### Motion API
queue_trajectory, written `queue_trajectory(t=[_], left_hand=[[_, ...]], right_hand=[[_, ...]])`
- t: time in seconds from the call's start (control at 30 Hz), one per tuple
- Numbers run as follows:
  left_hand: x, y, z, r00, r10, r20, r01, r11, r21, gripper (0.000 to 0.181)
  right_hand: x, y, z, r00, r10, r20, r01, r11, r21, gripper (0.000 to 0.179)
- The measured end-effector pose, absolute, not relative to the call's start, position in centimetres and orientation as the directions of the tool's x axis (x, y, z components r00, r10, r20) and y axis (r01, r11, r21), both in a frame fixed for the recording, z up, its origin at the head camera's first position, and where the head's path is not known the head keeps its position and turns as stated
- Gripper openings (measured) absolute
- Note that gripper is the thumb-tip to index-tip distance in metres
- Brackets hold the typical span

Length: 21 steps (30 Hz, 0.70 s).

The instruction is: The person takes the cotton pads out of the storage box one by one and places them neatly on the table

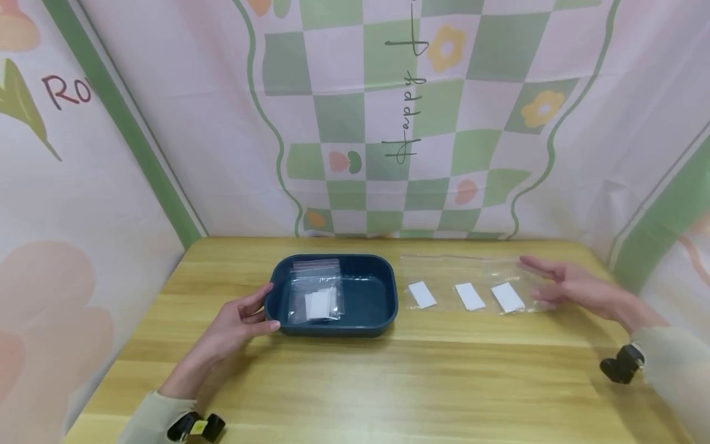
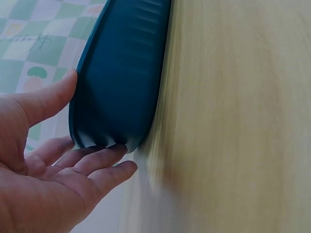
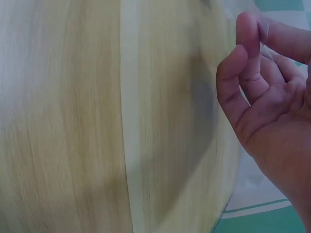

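A dark blue rectangular tray (image 1: 338,330) sits left of centre on the table. My left hand (image 1: 235,324) holds its left end; the left wrist view has the thumb (image 2: 58,94) at the rim and curved fingers under the short end. Inside the tray's left half lie several clear zip bags (image 1: 315,280) in a stack, with white cards showing through. To the right, a row of clear bags with white cards (image 1: 422,295) lies flat. My right hand (image 1: 577,287) reaches over the end of the rightmost bag (image 1: 501,271), fingers spread in the head view.
The light wooden table (image 1: 355,382) ends at a printed cloth backdrop (image 1: 388,185). More cloth hangs at the left and right sides. A black wrist camera (image 1: 622,364) is strapped at the right sleeve, another (image 1: 196,427) at the left.
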State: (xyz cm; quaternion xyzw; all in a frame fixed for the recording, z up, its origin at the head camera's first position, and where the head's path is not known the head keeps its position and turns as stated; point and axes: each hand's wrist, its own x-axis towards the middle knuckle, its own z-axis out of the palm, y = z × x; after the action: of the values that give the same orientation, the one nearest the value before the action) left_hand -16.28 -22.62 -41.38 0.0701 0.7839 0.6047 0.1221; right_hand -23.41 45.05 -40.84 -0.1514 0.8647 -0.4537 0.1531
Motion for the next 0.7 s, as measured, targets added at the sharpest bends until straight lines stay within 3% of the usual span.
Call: queue_trajectory(t=[0.4, 0.7], left_hand=[[-16.32, -22.61, -41.39, -0.962, 0.247, -0.116, -0.046, 0.271, 0.961, 0.081], [-16.34, -22.57, -41.46, -0.962, 0.245, -0.122, -0.052, 0.275, 0.960, 0.080]], right_hand=[[-23.60, 45.50, -40.92, -0.918, -0.352, -0.183, -0.114, 0.674, -0.730, 0.092], [-24.23, 45.40, -40.78, -0.937, -0.309, -0.161, -0.161, 0.793, -0.587, 0.095]])
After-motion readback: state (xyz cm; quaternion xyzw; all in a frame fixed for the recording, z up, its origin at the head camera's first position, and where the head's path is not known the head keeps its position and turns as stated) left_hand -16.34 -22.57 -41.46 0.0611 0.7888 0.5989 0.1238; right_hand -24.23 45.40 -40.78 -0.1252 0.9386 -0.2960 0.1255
